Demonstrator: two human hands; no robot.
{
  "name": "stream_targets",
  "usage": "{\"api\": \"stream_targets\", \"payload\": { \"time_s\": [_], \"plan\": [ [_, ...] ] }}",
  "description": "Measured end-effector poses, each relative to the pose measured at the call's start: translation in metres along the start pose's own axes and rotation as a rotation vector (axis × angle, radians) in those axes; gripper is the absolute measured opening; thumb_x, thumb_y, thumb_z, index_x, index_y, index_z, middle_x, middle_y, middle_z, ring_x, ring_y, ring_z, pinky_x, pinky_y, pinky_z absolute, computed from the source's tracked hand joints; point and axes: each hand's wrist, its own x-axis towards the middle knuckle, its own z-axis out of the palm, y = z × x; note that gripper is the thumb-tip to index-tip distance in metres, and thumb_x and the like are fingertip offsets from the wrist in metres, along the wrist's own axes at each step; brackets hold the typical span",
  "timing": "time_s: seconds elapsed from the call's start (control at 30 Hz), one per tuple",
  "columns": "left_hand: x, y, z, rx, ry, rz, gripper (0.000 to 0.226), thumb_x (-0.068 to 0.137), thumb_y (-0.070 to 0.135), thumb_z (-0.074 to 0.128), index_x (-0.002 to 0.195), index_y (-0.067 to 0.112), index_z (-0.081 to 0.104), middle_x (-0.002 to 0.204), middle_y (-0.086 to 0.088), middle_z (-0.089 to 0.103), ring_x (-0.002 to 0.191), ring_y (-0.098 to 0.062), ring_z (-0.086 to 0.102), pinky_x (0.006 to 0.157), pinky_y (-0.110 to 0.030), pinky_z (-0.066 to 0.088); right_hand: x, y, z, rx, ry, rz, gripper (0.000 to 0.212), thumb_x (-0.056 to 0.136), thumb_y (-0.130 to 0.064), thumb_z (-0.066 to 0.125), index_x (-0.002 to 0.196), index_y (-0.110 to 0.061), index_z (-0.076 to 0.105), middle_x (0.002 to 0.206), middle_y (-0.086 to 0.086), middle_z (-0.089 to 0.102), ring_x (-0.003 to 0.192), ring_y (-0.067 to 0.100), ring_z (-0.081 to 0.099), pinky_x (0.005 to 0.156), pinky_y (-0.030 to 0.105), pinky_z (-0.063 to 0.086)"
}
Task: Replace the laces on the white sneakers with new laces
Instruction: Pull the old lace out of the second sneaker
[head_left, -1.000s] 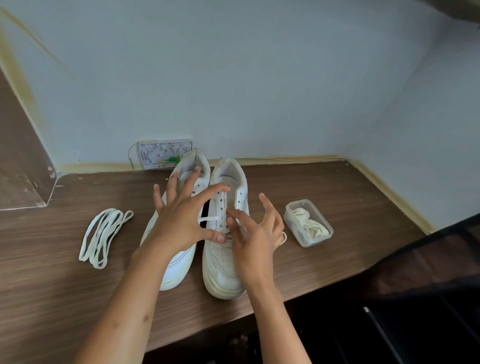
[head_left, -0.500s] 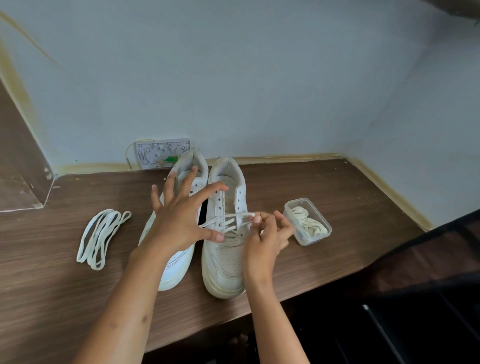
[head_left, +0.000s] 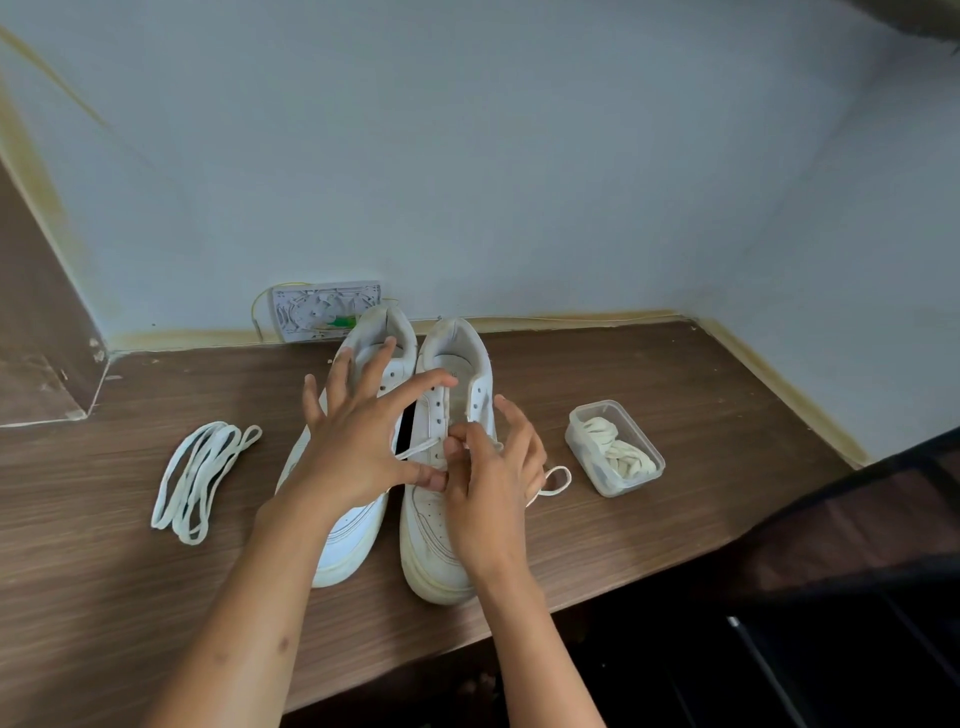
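Note:
Two white sneakers stand side by side on the wooden desk, toes toward me: the left sneaker (head_left: 348, 545) and the right sneaker (head_left: 434, 551). My left hand (head_left: 363, 441) hovers over them with fingers spread, its thumb resting on the right sneaker's lacing area. My right hand (head_left: 493, 467) pinches a white lace (head_left: 417, 448) at the right sneaker's lower eyelets. A loop of that lace (head_left: 555, 480) sticks out to the right of my hand. The upper eyelets of the right sneaker are bare.
A bundle of white laces (head_left: 200, 478) lies on the desk (head_left: 675, 493) to the left of the sneakers. To the right stands a clear plastic container (head_left: 615, 448) holding cream laces. A white wall box (head_left: 324, 310) sits behind the sneakers. The desk's front edge is near.
My right hand pulled the lace out to the right, then came back to the eyelets. A lace loop now lies beside the right sneaker. My left hand has barely moved.

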Motion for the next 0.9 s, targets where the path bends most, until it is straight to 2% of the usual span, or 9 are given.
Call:
{"api": "stream_targets", "payload": {
  "time_s": [0.1,0.17,0.27,0.33,0.43,0.53,0.6,0.73,0.9],
  "plan": [
    [0.0,-0.001,0.001,0.005,0.002,0.001,0.095,0.054,0.065,0.082,0.131,0.07,0.027,0.162,0.014,-0.014,0.146,-0.019,-0.025,0.115,-0.056,-0.014,-0.001,0.0,0.002,0.06,0.083,0.024,0.013,0.093,-0.015,0.061,0.099,-0.025,0.066,0.15,-0.006,0.024,0.138,0.015,0.012,0.112,0.042,0.019],
    [0.0,-0.002,0.0,-0.005,0.005,0.001,0.095,0.054,0.062,0.084,0.13,0.071,0.027,0.162,0.014,-0.012,0.146,-0.019,-0.025,0.115,-0.056,-0.015,0.0,0.0,0.002,0.106,0.28,0.108,0.022,0.09,-0.005,0.061,0.091,-0.026,0.066,0.143,-0.006,0.031,0.136,0.018,0.024,0.109,0.038,0.019],
    [0.0,-0.002,-0.001,-0.01,-0.006,0.002,0.094,0.055,0.06,0.085,0.125,0.075,0.024,0.162,0.014,-0.013,0.146,-0.02,-0.025,0.114,-0.056,-0.016,0.008,0.006,-0.006,0.285,0.634,0.275,0.023,0.092,-0.001,0.057,0.086,-0.023,0.062,0.132,-0.004,0.035,0.118,0.019,0.041,0.105,0.049,0.035],
    [0.0,-0.002,-0.001,-0.004,-0.011,0.002,0.094,0.055,0.061,0.084,0.122,0.077,0.02,0.162,0.014,-0.014,0.146,-0.02,-0.026,0.114,-0.056,-0.016,0.011,0.011,-0.012,0.336,0.694,0.383,0.017,0.097,-0.01,0.055,0.087,-0.02,0.063,0.128,-0.005,0.034,0.109,0.013,0.038,0.108,0.051,0.029],
    [0.0,-0.002,0.0,-0.009,-0.014,0.004,0.094,0.055,0.061,0.084,0.121,0.077,0.019,0.162,0.015,-0.015,0.146,-0.019,-0.026,0.114,-0.056,-0.016,0.01,0.009,-0.01,0.361,0.654,0.456,0.011,0.1,-0.018,0.053,0.094,-0.02,0.063,0.13,-0.004,0.034,0.107,0.012,0.035,0.109,0.053,0.026],
    [0.0,-0.003,0.0,-0.02,-0.009,0.003,0.094,0.054,0.061,0.084,0.123,0.076,0.022,0.162,0.015,-0.014,0.146,-0.019,-0.026,0.115,-0.056,-0.016,0.009,0.007,-0.01,0.292,0.573,0.162,0.016,0.096,-0.017,0.057,0.109,-0.026,0.06,0.138,-0.001,0.033,0.122,0.022,0.039,0.108,0.05,0.032],
    [0.0,-0.003,0.0,-0.022,-0.006,0.001,0.094,0.054,0.063,0.083,0.126,0.075,0.024,0.162,0.016,-0.014,0.146,-0.019,-0.025,0.115,-0.056,-0.015,0.01,0.007,-0.011,0.061,0.361,-0.051,0.02,0.094,-0.019,0.061,0.111,-0.029,0.063,0.146,0.0,0.033,0.134,0.028,0.03,0.114,0.034,0.018],
    [0.0,-0.003,0.001,-0.026,0.006,0.006,0.095,0.053,0.067,0.081,0.13,0.073,0.026,0.162,0.016,-0.012,0.147,-0.02,-0.025,0.115,-0.056,-0.014,0.002,0.004,0.0,-0.083,0.016,-0.099,0.018,0.101,-0.033,0.051,0.112,-0.032,0.065,0.154,-0.003,0.024,0.14,0.024,0.011,0.112,0.052,0.02],
    [-0.001,-0.002,-0.001,-0.019,-0.006,0.004,0.094,0.055,0.064,0.082,0.127,0.075,0.023,0.162,0.016,-0.013,0.146,-0.019,-0.025,0.115,-0.055,-0.015,0.006,0.007,0.001,0.038,0.134,-0.009,0.006,0.091,-0.027,0.067,0.09,-0.032,0.071,0.146,-0.009,0.033,0.137,0.018,0.017,0.11,0.043,0.017]
  ]
}}
